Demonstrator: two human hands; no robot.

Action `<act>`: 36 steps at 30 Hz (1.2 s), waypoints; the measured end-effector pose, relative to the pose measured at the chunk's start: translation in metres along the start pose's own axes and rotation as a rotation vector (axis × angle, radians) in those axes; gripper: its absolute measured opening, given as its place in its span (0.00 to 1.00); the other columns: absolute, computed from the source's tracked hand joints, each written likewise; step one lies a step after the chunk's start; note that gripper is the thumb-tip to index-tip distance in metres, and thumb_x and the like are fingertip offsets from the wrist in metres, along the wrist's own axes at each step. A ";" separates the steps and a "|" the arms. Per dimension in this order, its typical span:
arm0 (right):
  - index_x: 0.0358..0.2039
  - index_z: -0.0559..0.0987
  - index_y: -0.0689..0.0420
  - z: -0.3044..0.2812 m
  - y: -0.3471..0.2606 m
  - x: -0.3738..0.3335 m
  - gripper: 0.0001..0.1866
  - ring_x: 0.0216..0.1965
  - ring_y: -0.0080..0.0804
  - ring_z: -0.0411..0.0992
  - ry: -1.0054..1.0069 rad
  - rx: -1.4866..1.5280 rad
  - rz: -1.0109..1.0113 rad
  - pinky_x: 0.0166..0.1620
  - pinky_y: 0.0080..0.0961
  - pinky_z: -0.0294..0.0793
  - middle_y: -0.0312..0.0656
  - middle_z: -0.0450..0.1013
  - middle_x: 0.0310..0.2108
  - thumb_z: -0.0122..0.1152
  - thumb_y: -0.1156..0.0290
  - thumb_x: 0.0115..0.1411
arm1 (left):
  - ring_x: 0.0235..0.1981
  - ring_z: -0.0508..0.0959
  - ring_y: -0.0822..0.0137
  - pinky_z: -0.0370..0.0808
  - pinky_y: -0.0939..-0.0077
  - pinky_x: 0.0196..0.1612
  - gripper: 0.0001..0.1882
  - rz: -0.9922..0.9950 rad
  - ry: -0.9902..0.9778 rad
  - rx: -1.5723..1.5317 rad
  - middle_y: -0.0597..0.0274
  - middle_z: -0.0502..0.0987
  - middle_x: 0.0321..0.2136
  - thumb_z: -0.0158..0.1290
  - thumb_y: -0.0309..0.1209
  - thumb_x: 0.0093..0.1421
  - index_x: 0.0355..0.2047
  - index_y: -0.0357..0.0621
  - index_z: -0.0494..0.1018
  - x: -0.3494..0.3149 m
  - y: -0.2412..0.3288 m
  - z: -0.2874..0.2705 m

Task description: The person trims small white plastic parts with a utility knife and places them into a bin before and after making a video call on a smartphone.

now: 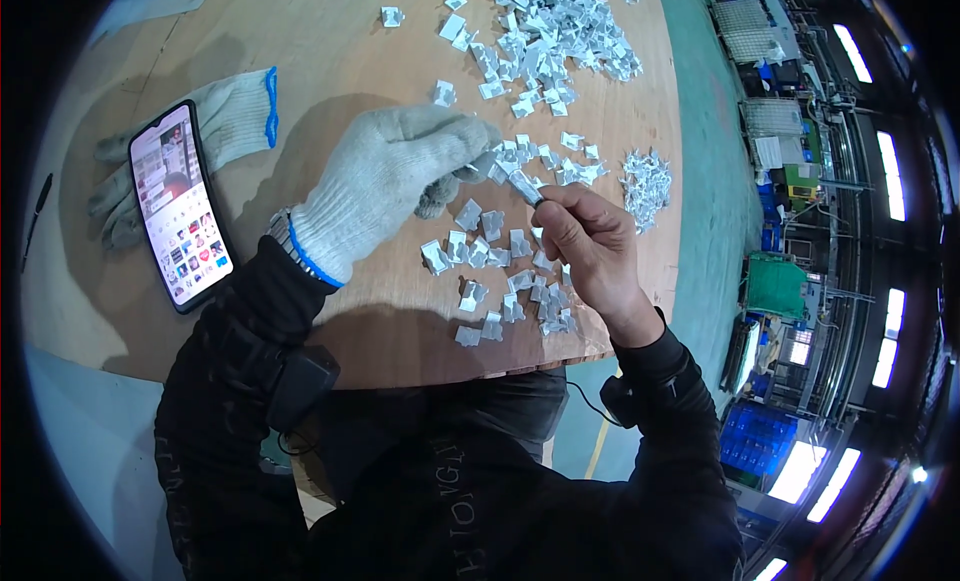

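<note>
The left hand [400,176], in a white knitted cotton glove with a blue cuff edge, hangs above the round brown wooden counter [330,61] with its fingers curled inward, the gloved fingertips pinching one end of a small shiny silver folded metal clip [524,186]. The bare right hand [590,246] meets it from the lower right; its thumb and forefinger close on the other end of the same clip, so the piece sits between the two hands, held clear of the counter surface, just right of the glove's fingertips and at the top of the bare hand's fingers.

Directly under both hands lies a loose scatter of similar silver metal clips [500,281], spread from beneath the held piece down toward the near edge of the counter. A much larger heap of the same clips [555,31] lies farther away, near the far edge, and a small tangled cluster of thin silver pieces [645,186] sits to the right of the hands, close to the counter's right edge.

Well to the left of the gloved hand, a black-cased smartphone with a lit screen [180,206] lies flat, partly resting on a spare white knitted glove with a blue cuff [235,116].
</note>
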State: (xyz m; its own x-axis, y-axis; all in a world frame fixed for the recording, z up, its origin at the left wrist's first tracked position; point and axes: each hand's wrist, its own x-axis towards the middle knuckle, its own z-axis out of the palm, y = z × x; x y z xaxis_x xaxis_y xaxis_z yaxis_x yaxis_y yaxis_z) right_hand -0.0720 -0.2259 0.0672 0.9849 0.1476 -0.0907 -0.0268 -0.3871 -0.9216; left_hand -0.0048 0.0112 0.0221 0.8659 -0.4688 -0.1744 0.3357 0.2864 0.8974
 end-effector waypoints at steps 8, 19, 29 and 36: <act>0.44 0.81 0.64 0.004 -0.001 0.001 0.09 0.24 0.16 0.67 -0.124 -0.071 -0.074 0.27 0.15 0.67 0.34 0.73 0.30 0.59 0.73 0.68 | 0.21 0.67 0.81 0.65 0.84 0.24 0.16 -0.022 -0.050 -0.102 0.68 0.79 0.27 0.52 0.40 0.70 0.42 0.40 0.82 0.001 -0.002 -0.003; 0.44 0.81 0.65 0.003 -0.010 0.000 0.09 0.24 0.16 0.67 -0.130 -0.025 -0.035 0.27 0.16 0.66 0.34 0.73 0.31 0.59 0.74 0.68 | 0.21 0.66 0.81 0.62 0.83 0.23 0.16 -0.024 -0.057 -0.074 0.69 0.76 0.22 0.53 0.41 0.69 0.42 0.41 0.82 0.002 -0.003 -0.003; 0.44 0.81 0.65 -0.008 -0.006 0.004 0.10 0.25 0.13 0.66 -0.028 -0.165 -0.038 0.27 0.14 0.65 0.34 0.74 0.31 0.61 0.72 0.67 | 0.19 0.65 0.81 0.61 0.83 0.22 0.14 -0.009 0.000 -0.010 0.71 0.72 0.19 0.56 0.40 0.66 0.42 0.42 0.82 0.001 -0.002 -0.002; 0.44 0.81 0.64 -0.003 -0.002 -0.002 0.10 0.25 0.13 0.66 -0.034 -0.141 0.041 0.27 0.14 0.65 0.33 0.74 0.31 0.61 0.72 0.68 | 0.20 0.66 0.82 0.62 0.84 0.22 0.13 0.008 0.040 0.000 0.72 0.74 0.21 0.58 0.39 0.65 0.41 0.43 0.83 0.000 -0.004 0.000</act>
State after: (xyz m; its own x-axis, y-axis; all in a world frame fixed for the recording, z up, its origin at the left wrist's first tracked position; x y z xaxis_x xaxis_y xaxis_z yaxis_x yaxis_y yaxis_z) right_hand -0.0735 -0.2286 0.0700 0.9770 0.1589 -0.1419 -0.0402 -0.5168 -0.8552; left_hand -0.0059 0.0095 0.0184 0.8829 -0.4326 -0.1829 0.3284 0.2901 0.8989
